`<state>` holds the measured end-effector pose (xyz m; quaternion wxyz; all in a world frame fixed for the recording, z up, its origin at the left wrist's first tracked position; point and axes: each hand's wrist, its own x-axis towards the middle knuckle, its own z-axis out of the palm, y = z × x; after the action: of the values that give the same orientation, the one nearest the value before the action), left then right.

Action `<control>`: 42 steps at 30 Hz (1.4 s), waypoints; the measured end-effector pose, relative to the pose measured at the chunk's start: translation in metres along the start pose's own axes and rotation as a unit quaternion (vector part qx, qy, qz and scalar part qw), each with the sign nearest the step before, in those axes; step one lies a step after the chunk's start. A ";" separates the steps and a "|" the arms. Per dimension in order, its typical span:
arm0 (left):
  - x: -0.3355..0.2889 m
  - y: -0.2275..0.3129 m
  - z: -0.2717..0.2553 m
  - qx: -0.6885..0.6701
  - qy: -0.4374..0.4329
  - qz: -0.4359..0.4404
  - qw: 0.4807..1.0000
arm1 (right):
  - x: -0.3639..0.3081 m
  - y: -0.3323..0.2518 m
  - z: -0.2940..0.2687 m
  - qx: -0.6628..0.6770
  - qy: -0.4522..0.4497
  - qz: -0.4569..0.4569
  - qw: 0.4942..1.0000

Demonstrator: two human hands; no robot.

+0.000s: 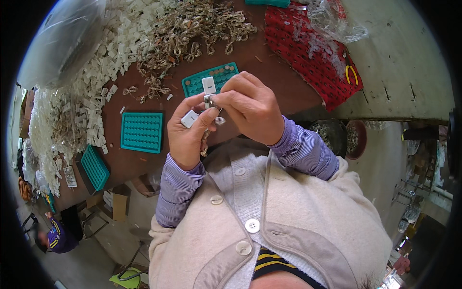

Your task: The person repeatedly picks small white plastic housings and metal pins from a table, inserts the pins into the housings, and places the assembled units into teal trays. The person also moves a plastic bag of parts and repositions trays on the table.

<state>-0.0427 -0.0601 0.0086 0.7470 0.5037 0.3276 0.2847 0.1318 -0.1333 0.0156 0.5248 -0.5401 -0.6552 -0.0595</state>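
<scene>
My left hand is closed around a small white plastic housing, gripped between thumb and fingers. A second white plastic piece sticks up above the fingertips, with a small pale part at its lower end. A thin beaded-looking coil of wire hangs from the left palm. Bent over these parts from the right, my right hand pinches at the small part between the two white pieces. What exactly its fingertips hold is too small and covered to tell. A teal tray with several small round parts lies just behind both hands.
Another teal tray lies on the brown table to the left, and a third near its edge. White housings and wire coils are heaped at the back. Yellow-handled pliers rest on red cloth at the right.
</scene>
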 end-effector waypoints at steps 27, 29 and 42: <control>0.008 0.005 -0.040 -0.041 0.042 0.009 0.998 | 0.026 0.012 0.051 0.105 -0.012 0.053 0.993; 0.006 0.003 -0.030 -0.045 0.019 0.010 0.999 | 0.022 0.004 0.039 0.097 -0.013 0.030 0.995; -0.001 0.004 -0.009 -0.022 -0.050 0.036 0.998 | -0.002 -0.015 0.002 0.084 0.029 0.115 0.989</control>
<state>-0.0508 -0.0550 0.0098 0.7627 0.5117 0.2656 0.2930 0.1190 -0.1395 0.0200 0.5906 -0.5636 -0.5761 0.0405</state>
